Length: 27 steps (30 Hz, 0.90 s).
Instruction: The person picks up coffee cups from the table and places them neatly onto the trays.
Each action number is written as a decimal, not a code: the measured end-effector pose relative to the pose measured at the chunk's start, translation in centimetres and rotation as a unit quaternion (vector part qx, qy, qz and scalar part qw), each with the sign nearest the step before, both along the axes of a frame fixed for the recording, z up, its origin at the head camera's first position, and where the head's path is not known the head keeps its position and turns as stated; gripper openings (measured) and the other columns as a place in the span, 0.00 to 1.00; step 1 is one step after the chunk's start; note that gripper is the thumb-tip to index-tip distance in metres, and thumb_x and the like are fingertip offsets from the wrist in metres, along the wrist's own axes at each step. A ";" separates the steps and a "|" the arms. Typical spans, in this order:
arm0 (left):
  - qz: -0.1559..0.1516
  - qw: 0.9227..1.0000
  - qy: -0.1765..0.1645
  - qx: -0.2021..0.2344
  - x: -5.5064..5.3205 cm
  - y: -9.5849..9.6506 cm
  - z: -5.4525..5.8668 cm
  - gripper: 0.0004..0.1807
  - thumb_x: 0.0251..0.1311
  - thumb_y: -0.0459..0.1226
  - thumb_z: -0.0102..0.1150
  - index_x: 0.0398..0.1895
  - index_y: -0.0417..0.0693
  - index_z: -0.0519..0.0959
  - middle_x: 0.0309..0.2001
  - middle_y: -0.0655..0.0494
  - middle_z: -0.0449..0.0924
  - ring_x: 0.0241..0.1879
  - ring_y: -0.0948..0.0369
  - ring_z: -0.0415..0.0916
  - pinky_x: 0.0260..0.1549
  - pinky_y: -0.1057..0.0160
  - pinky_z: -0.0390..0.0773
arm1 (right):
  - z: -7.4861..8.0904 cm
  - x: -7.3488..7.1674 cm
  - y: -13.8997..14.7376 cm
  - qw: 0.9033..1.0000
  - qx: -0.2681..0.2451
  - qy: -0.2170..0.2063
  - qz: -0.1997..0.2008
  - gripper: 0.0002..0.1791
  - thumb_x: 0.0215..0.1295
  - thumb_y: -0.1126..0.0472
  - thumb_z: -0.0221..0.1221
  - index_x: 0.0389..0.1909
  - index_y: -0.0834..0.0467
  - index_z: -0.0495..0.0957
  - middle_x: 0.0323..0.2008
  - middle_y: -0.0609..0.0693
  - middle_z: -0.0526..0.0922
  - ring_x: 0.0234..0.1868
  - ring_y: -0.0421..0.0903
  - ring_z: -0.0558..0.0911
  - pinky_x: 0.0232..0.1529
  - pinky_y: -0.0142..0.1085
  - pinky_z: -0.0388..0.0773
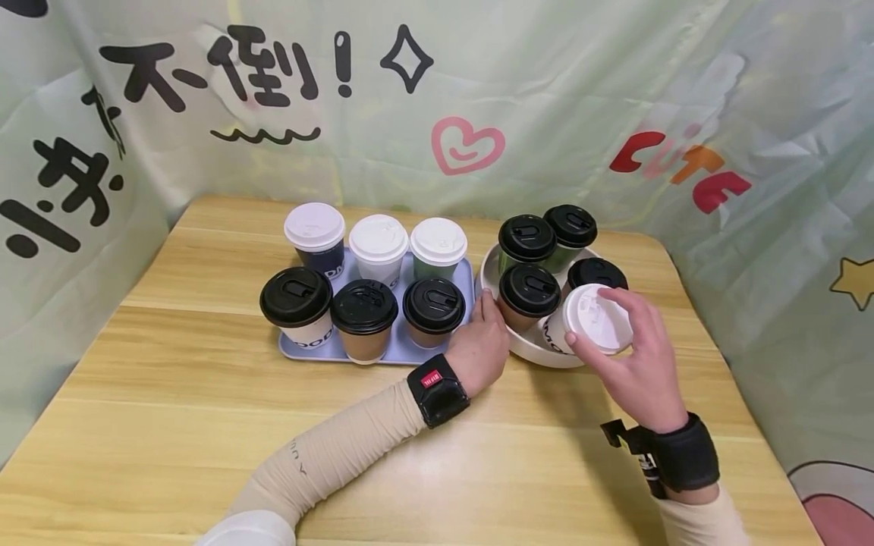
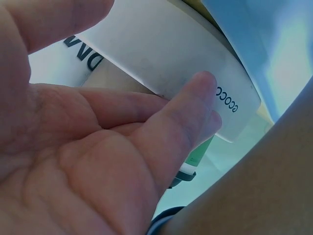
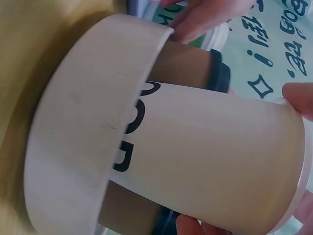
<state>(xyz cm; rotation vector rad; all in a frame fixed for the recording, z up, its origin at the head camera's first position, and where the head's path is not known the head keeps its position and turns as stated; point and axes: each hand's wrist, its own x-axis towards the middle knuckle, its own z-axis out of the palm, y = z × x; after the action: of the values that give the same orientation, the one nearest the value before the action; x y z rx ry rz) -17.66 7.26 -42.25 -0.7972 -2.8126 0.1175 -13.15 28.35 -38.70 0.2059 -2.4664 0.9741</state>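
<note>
My right hand [image 1: 645, 371] grips a white paper cup [image 1: 556, 334] by its white lid [image 1: 597, 315], thumb on the near side and fingers on the far side. In the right wrist view, the lower part of this cup [image 3: 210, 152] is hidden behind the wall of a round white tray [image 3: 83, 112]. Several black-lidded cups share that tray, including a brown one [image 1: 526, 299] beside the white cup. My left hand [image 1: 481, 345] lies against the tray's left side; in the left wrist view its extended fingers [image 2: 181, 112] touch the lettered outer wall [image 2: 171, 54].
Left of the round tray, a blue tray [image 1: 403, 356] carries three white-lidded cups, such as the green one [image 1: 437, 246], behind three black-lidded cups, such as the brown one [image 1: 365, 318]. Both trays stand on the wooden table [image 1: 171, 379], with a printed curtain [image 1: 546, 91] behind.
</note>
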 end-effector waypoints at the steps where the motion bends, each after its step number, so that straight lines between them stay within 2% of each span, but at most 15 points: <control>1: 0.000 1.000 -0.001 -0.001 0.0 0.0 0.0 0.26 0.75 0.37 0.49 0.68 0.25 0.70 0.68 0.32 0.71 0.67 0.48 0.75 0.21 0.68 0.82 | -0.2 -0.1 0.0 1.000 0.000 0.002 0.002 0.40 0.49 0.65 0.77 0.66 0.57 0.76 0.63 0.61 0.74 0.63 0.57 0.69 0.54 0.52 0.63; 7: -0.001 1.000 -0.001 0.003 0.0 0.0 -0.1 0.26 0.75 0.37 0.49 0.68 0.24 0.70 0.68 0.32 0.71 0.66 0.48 0.75 0.21 0.68 0.82 | -1.0 -0.7 0.0 1.000 -0.003 0.002 -0.008 0.38 0.49 0.63 0.77 0.64 0.58 0.77 0.66 0.66 0.69 0.67 0.62 0.65 0.58 0.60 0.61; 16: -0.002 1.000 -0.009 0.012 -0.1 0.0 0.0 0.27 0.74 0.37 0.50 0.68 0.24 0.69 0.69 0.32 0.71 0.67 0.48 0.74 0.21 0.68 0.82 | -1.9 -1.3 0.2 1.000 0.010 0.015 -0.011 0.38 0.48 0.63 0.78 0.63 0.59 0.78 0.63 0.69 0.69 0.65 0.63 0.65 0.56 0.60 0.61; 24: 0.000 1.000 0.024 0.002 0.0 0.0 -0.2 0.26 0.75 0.38 0.50 0.67 0.25 0.72 0.67 0.33 0.73 0.64 0.50 0.77 0.21 0.67 0.82 | -2.4 -1.7 0.3 0.999 0.033 0.030 -0.009 0.38 0.50 0.62 0.76 0.64 0.61 0.77 0.64 0.72 0.69 0.65 0.68 0.68 0.56 0.61 0.65; 27: 0.000 1.000 0.022 0.002 0.0 0.0 -0.2 0.26 0.74 0.38 0.50 0.67 0.25 0.72 0.67 0.33 0.73 0.65 0.50 0.77 0.22 0.67 0.82 | -2.6 -2.0 0.4 0.998 0.054 0.030 -0.006 0.38 0.51 0.63 0.76 0.66 0.62 0.76 0.64 0.73 0.68 0.64 0.69 0.67 0.57 0.62 0.66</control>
<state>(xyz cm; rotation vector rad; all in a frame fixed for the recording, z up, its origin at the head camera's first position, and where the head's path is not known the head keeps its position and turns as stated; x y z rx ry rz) -17.66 7.23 -42.42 -0.7838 -2.7707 0.1284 -15.12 28.71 -41.32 0.2524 -2.4644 0.8181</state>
